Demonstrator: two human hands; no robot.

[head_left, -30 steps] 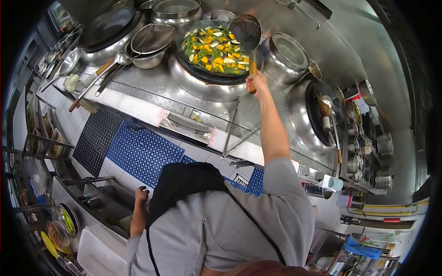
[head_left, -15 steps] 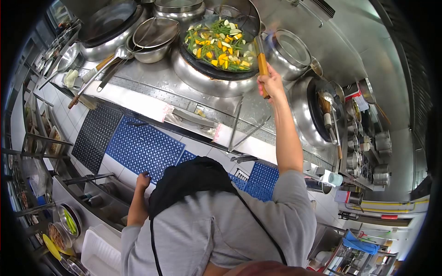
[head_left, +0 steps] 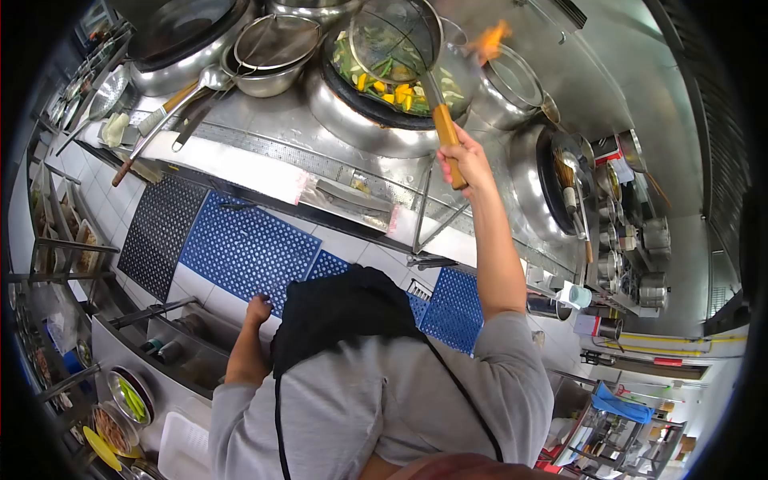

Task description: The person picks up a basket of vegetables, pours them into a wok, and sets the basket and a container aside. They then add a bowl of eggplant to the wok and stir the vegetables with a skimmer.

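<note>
My right hand [head_left: 466,162] grips the wooden handle of a round wire-mesh strainer [head_left: 396,40]. The strainer's bowl is over the wok [head_left: 332,84], covering part of the food from view. Under and around it lie green beans, yellow chunks and pale slices [head_left: 404,98] in steaming liquid. My left hand [head_left: 258,310] hangs low beside the black apron, curled into a loose fist, touching no tool; nothing shows in it.
An orange flame [head_left: 492,40] rises right of the wok, near a steel pot [head_left: 508,88]. Another strainer rests on a bowl [head_left: 268,92] at left. A ladle [head_left: 212,78] and a brush lie on the counter. Another wok [head_left: 552,200] stands at right, blue mats [head_left: 248,248] below.
The strainer has swung left and down from the wok's right rim to over the food. My right hand has moved slightly down and left. A flame now shows brightly.
</note>
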